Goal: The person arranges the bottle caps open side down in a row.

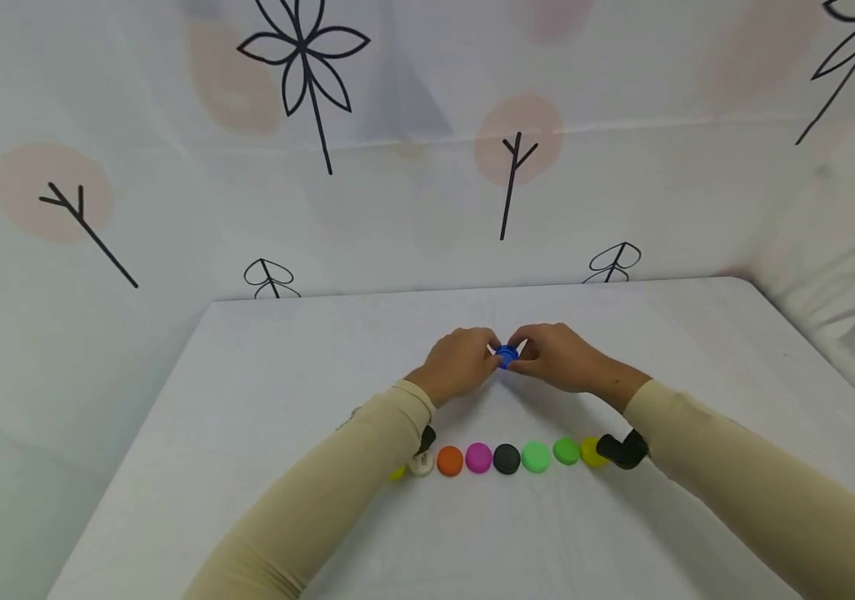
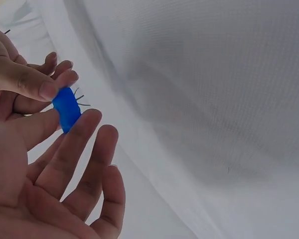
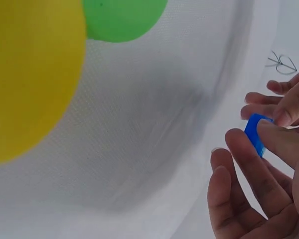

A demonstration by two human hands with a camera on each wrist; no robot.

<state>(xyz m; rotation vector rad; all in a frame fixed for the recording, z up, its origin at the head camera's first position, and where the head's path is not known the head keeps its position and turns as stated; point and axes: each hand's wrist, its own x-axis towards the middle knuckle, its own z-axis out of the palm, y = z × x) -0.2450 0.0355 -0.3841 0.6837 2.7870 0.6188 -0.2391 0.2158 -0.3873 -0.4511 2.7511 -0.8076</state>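
A small round blue bottle cap (image 1: 506,357) is held up above the table between both hands. My left hand (image 1: 461,363) pinches its left side between thumb and fingers, and my right hand (image 1: 558,357) pinches the right side. In the left wrist view the blue cap (image 2: 67,109) shows edge-on, with the fingertips of both hands on it. The right wrist view also has the cap (image 3: 257,133) between the two thumbs and index fingers. The other fingers of each hand are loosely bent around it.
Nearer me, a row of caps lies on the white table (image 1: 262,375): a white cap (image 1: 422,463), an orange cap (image 1: 450,461), a magenta cap (image 1: 478,457), a black cap (image 1: 506,459), green ones (image 1: 536,457) and yellow ones (image 1: 593,452). My forearms pass over the row's ends. A patterned cloth (image 1: 397,208) hangs behind.
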